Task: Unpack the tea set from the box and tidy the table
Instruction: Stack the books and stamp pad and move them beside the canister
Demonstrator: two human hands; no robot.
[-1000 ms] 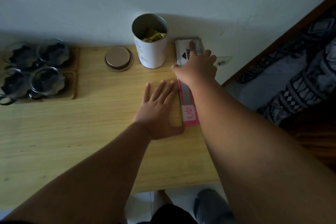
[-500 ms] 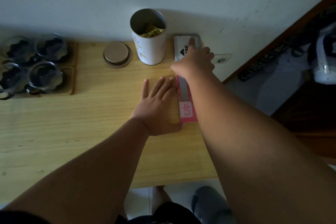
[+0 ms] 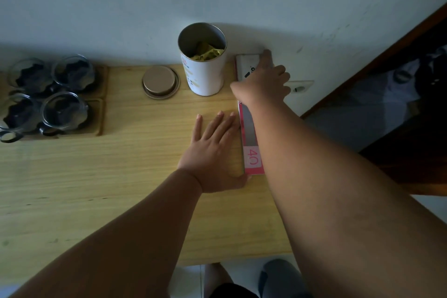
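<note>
A flat pink and white box marked "40" lies along the right edge of the wooden table, its far end against the wall. My right hand lies over the far half of the box, fingers curled over its right side and the index finger stretched to the far end. Flat on the table sits my left hand, fingers apart, its side against the box's left edge and the thumb at the near corner. Several glass cups stand on wooden trays at the far left.
An open white tin with gold packets inside stands by the wall just left of the box. Its round gold lid lies to the left of it. A wall socket sits beyond the table's right edge, and a dark wooden frame runs beside it.
My right index finger has stretched a little farther along the box toward the wall. The left hand and the box have stayed in place.
</note>
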